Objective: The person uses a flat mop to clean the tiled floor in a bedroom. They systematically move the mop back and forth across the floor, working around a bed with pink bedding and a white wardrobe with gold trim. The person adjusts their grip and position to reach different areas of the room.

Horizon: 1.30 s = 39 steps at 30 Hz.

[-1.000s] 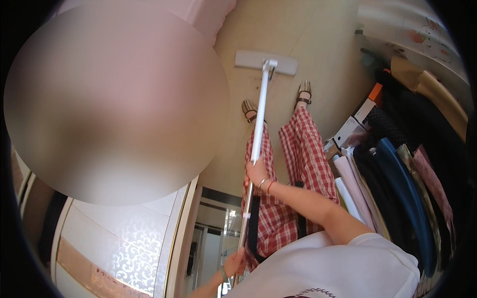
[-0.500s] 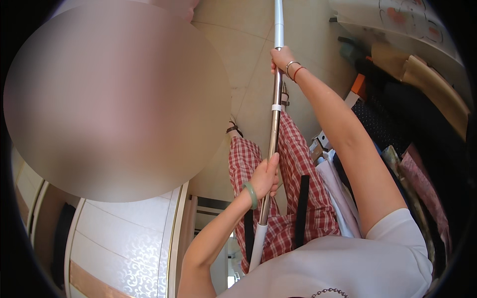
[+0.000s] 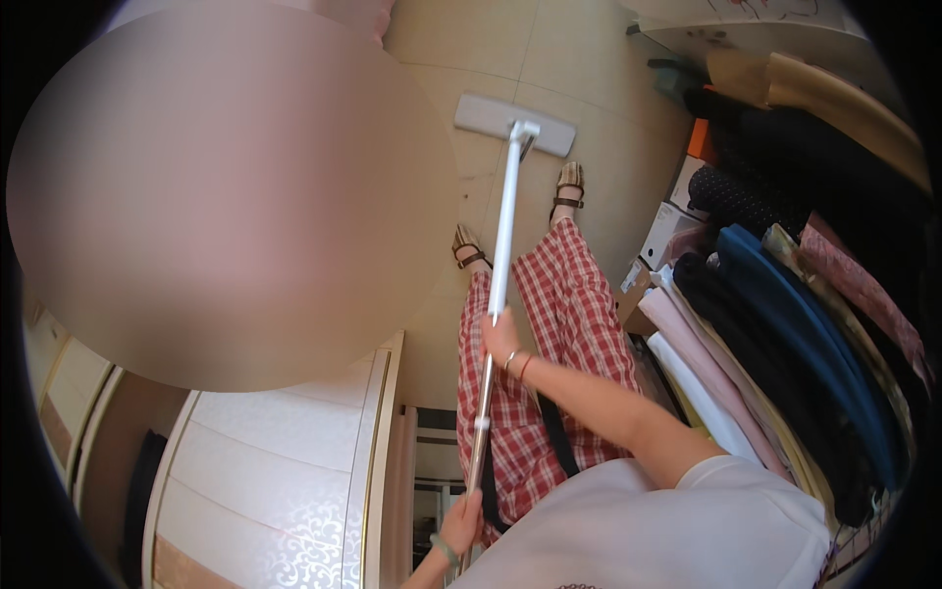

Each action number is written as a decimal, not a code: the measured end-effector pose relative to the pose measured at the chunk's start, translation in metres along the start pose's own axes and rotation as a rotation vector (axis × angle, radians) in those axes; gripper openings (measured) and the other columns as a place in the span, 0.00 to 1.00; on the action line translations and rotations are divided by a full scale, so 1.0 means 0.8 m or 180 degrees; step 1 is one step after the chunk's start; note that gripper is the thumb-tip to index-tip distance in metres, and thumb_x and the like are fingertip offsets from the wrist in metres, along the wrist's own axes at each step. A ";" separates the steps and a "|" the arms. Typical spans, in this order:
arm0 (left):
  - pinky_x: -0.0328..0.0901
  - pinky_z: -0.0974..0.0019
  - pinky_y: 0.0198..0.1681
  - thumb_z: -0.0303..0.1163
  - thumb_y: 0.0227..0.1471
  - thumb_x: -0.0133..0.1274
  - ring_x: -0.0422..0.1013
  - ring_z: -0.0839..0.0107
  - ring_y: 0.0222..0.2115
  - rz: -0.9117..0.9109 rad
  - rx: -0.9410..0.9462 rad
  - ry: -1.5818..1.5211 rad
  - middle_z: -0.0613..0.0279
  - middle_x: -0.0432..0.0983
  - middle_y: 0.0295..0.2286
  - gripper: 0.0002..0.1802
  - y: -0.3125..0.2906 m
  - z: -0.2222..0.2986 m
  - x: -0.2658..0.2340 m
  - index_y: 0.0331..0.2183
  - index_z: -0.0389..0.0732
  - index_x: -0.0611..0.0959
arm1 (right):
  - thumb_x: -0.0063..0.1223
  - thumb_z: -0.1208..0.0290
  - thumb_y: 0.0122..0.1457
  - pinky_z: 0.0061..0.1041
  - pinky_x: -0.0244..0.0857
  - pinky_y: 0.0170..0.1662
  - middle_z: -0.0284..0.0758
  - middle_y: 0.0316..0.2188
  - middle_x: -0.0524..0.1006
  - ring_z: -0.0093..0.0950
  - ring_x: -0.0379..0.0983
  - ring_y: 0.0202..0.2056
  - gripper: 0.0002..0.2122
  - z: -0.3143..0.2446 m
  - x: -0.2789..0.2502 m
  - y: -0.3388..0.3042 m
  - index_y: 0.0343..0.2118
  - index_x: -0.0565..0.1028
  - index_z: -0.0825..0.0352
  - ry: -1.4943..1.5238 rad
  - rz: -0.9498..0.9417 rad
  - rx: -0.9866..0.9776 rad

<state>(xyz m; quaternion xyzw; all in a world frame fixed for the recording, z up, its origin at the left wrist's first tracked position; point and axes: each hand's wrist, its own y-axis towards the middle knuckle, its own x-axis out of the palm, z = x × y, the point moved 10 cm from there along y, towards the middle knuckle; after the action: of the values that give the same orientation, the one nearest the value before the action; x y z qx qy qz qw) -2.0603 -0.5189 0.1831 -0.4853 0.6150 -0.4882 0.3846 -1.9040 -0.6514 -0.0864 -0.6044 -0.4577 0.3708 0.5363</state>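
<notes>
A flat mop [image 3: 505, 226] with a white and metal pole slants across the middle, its pale rectangular head [image 3: 486, 115] lying on the tiled floor ahead of my feet. My right hand [image 3: 500, 337] is wrapped round the pole where the white tube meets the metal part. Lower down, near my body, my left hand [image 3: 459, 525] closes round the metal section. A green bangle circles my left wrist. The pole's lower end runs out of view beside my white top.
Clothes [image 3: 785, 324] hang in a dense row on the right, with boxes [image 3: 672, 231] behind them. At lower left stands a pale patterned cabinet door [image 3: 280, 452]. A large blurred oval covers the upper left. My feet in sandals [image 3: 569, 182] stand on the beige floor [image 3: 442, 83].
Both hands have drawn the mop back toward my body. The mop head has come into view on the floor, and my right arm is now bent instead of stretched out.
</notes>
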 end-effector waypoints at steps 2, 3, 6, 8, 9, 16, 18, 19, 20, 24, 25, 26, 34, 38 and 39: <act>0.50 0.73 0.10 0.50 0.57 0.37 0.55 0.79 0.07 -0.0153 0.0088 -0.0286 0.70 0.58 0.09 0.22 -0.010 -0.048 -0.004 0.22 0.43 0.65 | 0.41 0.71 0.56 0.30 0.60 0.06 0.38 0.13 0.66 0.27 0.63 0.08 0.11 0.055 0.012 -0.011 0.37 0.54 0.68 0.0111 -0.0067 0.0309; 0.50 0.73 0.10 0.50 0.57 0.37 0.54 0.79 0.07 -0.0188 -0.0142 -0.0431 0.70 0.57 0.09 0.22 -0.010 -0.057 -0.002 0.22 0.43 0.65 | 0.40 0.71 0.56 0.30 0.60 0.06 0.38 0.13 0.65 0.27 0.63 0.08 0.11 0.065 0.015 -0.019 0.36 0.53 0.68 0.0065 -0.0116 0.0451; 0.50 0.73 0.09 0.51 0.57 0.36 0.53 0.78 0.07 -0.0274 -0.0471 -0.0569 0.70 0.57 0.09 0.22 -0.020 -0.054 0.005 0.22 0.43 0.65 | 0.40 0.71 0.56 0.31 0.61 0.06 0.38 0.13 0.66 0.28 0.64 0.08 0.11 0.061 0.014 -0.029 0.35 0.54 0.69 -0.0065 -0.0153 0.0518; 0.50 0.72 0.09 0.50 0.57 0.36 0.54 0.78 0.07 -0.0281 -0.0214 -0.0299 0.69 0.57 0.09 0.22 -0.022 -0.022 0.010 0.22 0.43 0.64 | 0.40 0.72 0.56 0.30 0.63 0.08 0.38 0.12 0.66 0.28 0.64 0.08 0.10 0.025 0.012 -0.016 0.35 0.54 0.70 -0.0255 -0.0152 0.0221; 0.51 0.72 0.09 0.50 0.57 0.36 0.54 0.78 0.07 -0.0303 -0.0224 -0.0250 0.69 0.57 0.09 0.22 -0.018 -0.006 0.013 0.23 0.43 0.64 | 0.40 0.73 0.56 0.29 0.63 0.09 0.37 0.12 0.66 0.28 0.65 0.08 0.10 0.007 0.008 -0.007 0.34 0.54 0.71 -0.0351 -0.0151 0.0103; 0.52 0.72 0.08 0.50 0.58 0.35 0.56 0.76 0.06 -0.0683 0.0336 -0.0212 0.67 0.58 0.10 0.21 0.052 0.240 0.056 0.24 0.42 0.63 | 0.38 0.72 0.56 0.32 0.59 0.07 0.38 0.12 0.67 0.32 0.66 0.07 0.09 -0.251 -0.034 0.127 0.34 0.56 0.71 -0.0695 0.0129 -0.0759; 0.53 0.72 0.08 0.50 0.57 0.35 0.56 0.77 0.06 -0.0838 0.0601 -0.0180 0.67 0.58 0.11 0.21 0.074 0.322 0.067 0.25 0.42 0.63 | 0.38 0.73 0.54 0.32 0.60 0.08 0.39 0.10 0.68 0.34 0.68 0.08 0.07 -0.348 -0.048 0.160 0.28 0.62 0.73 -0.0958 0.0356 -0.1052; 0.53 0.72 0.08 0.50 0.57 0.35 0.56 0.77 0.06 -0.0927 0.0747 -0.0145 0.67 0.58 0.11 0.21 0.088 0.363 0.080 0.25 0.43 0.63 | 0.38 0.75 0.53 0.31 0.60 0.08 0.39 0.09 0.68 0.34 0.68 0.08 0.07 -0.393 -0.066 0.182 0.24 0.63 0.74 -0.0833 0.0474 -0.1209; 0.53 0.73 0.08 0.50 0.57 0.36 0.56 0.77 0.07 -0.0927 0.0878 -0.0135 0.68 0.57 0.11 0.20 0.101 0.400 0.092 0.25 0.43 0.63 | 0.37 0.76 0.53 0.31 0.60 0.08 0.38 0.09 0.67 0.33 0.68 0.08 0.07 -0.432 -0.074 0.200 0.22 0.64 0.73 -0.0918 0.0409 -0.1262; 0.53 0.74 0.10 0.49 0.57 0.38 0.55 0.79 0.09 -0.0992 0.1173 -0.0200 0.69 0.57 0.12 0.19 0.123 0.470 0.111 0.26 0.43 0.62 | 0.37 0.75 0.53 0.29 0.64 0.10 0.37 0.11 0.66 0.27 0.66 0.10 0.07 -0.500 -0.099 0.223 0.22 0.64 0.72 -0.0566 0.0587 -0.1164; 0.53 0.74 0.10 0.49 0.57 0.38 0.55 0.80 0.09 -0.0956 0.1114 -0.0216 0.69 0.57 0.13 0.19 0.125 0.462 0.109 0.26 0.43 0.62 | 0.37 0.75 0.53 0.29 0.64 0.11 0.37 0.11 0.66 0.27 0.66 0.10 0.07 -0.497 -0.101 0.224 0.21 0.64 0.72 -0.0492 0.0626 -0.1197; 0.52 0.74 0.11 0.49 0.57 0.39 0.55 0.80 0.09 -0.0920 0.1062 -0.0228 0.70 0.56 0.13 0.19 0.126 0.451 0.105 0.26 0.43 0.62 | 0.38 0.75 0.53 0.29 0.65 0.11 0.37 0.11 0.66 0.26 0.66 0.10 0.07 -0.492 -0.103 0.224 0.21 0.64 0.71 -0.0415 0.0667 -0.1237; 0.55 0.73 0.12 0.48 0.57 0.39 0.58 0.80 0.10 -0.0423 0.0869 0.0205 0.70 0.60 0.11 0.21 0.117 0.250 0.065 0.23 0.41 0.65 | 0.39 0.76 0.51 0.30 0.60 0.07 0.35 0.09 0.64 0.29 0.64 0.07 0.07 -0.271 -0.088 0.158 0.19 0.61 0.70 -0.0119 0.0413 -0.1145; 0.54 0.73 0.12 0.50 0.56 0.39 0.57 0.80 0.10 -0.0287 0.0402 0.0252 0.70 0.60 0.11 0.22 0.083 0.117 0.030 0.24 0.41 0.66 | 0.39 0.73 0.53 0.29 0.61 0.07 0.37 0.12 0.66 0.28 0.64 0.08 0.07 -0.107 -0.069 0.107 0.29 0.59 0.71 -0.0003 0.0342 -0.0631; 0.53 0.73 0.12 0.50 0.56 0.39 0.57 0.80 0.10 -0.0162 0.0282 0.0209 0.70 0.59 0.11 0.22 0.065 0.091 0.018 0.24 0.41 0.66 | 0.40 0.72 0.54 0.29 0.61 0.07 0.37 0.13 0.66 0.28 0.64 0.08 0.09 -0.072 -0.058 0.088 0.32 0.57 0.71 0.0047 0.0298 -0.0544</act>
<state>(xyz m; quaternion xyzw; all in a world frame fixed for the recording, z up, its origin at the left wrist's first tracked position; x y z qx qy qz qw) -2.0065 -0.5463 0.1158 -0.4670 0.5926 -0.5402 0.3728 -1.8531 -0.7133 -0.1494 -0.6714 -0.4550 0.3507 0.4683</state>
